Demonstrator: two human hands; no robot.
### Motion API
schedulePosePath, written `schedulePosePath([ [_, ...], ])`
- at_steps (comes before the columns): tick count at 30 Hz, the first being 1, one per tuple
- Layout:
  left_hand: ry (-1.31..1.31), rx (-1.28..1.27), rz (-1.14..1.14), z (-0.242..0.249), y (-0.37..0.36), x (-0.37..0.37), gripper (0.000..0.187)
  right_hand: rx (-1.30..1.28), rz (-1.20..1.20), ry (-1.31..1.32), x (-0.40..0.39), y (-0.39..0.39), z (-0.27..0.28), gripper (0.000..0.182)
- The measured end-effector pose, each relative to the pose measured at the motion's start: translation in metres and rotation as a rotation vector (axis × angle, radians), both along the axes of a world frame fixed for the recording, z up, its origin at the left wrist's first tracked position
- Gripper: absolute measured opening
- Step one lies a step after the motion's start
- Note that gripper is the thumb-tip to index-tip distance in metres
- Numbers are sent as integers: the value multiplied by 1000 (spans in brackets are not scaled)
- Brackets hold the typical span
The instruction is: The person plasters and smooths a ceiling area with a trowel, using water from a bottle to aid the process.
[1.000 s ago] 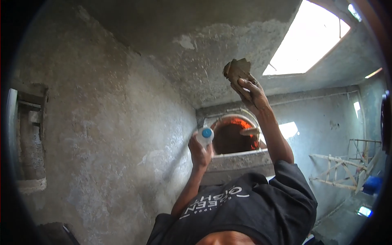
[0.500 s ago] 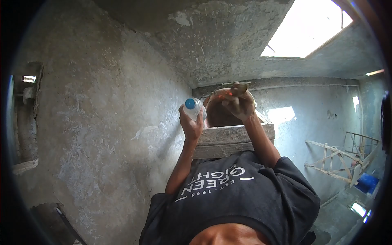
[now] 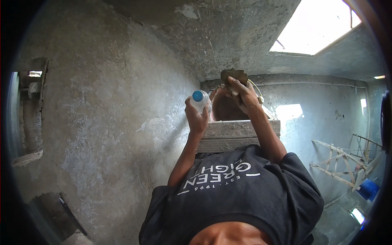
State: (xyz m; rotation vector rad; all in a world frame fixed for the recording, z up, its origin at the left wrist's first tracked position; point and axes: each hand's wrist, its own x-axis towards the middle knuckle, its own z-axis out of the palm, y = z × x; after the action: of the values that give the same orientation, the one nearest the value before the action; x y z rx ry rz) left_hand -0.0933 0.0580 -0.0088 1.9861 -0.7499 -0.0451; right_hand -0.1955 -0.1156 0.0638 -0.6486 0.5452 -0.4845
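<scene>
My left hand [image 3: 196,119] is shut around a clear plastic bottle with a blue cap [image 3: 199,98], held up beside a round dark vessel [image 3: 223,109]. My right hand [image 3: 245,96] grips a brown, crumpled lump [image 3: 232,75] at the upper rim of that vessel. The vessel rests behind grey slabs [image 3: 234,134] just past my black printed shirt [image 3: 237,192]. Both arms reach out from the shirt toward the vessel.
A rough grey plastered wall [image 3: 114,122] fills the left side, with a recess [image 3: 30,118] at its far left. A bright opening [image 3: 318,28] is at the upper right. A light wooden frame [image 3: 343,163] and a blue object [image 3: 369,188] stand at the right.
My right hand came down with the brown lump from high in front of the bright opening to the vessel's rim. My left hand with the bottle rose a little; the view shifted.
</scene>
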Motion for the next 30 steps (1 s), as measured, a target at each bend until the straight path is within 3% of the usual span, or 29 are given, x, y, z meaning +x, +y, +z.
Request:
schedulePosePath([
  [7, 13, 9, -3, 1, 0, -1, 57, 3, 113, -5, -11, -1, 3, 21],
  [12, -18, 24, 13, 5, -1, -2, 53, 222, 11, 133, -13, -2, -10, 29],
  [16, 62, -46, -25, 13, -3, -3, 56, 123, -22, 246, -16, 0, -10, 32],
  [19, 64, -67, -29, 13, -4, -3, 54, 58, 39, 158, -20, -1, -25, 30],
  [30, 1, 8, -22, 2, 3, -1, 59, 68, 91, 302, -34, -9, -18, 37],
])
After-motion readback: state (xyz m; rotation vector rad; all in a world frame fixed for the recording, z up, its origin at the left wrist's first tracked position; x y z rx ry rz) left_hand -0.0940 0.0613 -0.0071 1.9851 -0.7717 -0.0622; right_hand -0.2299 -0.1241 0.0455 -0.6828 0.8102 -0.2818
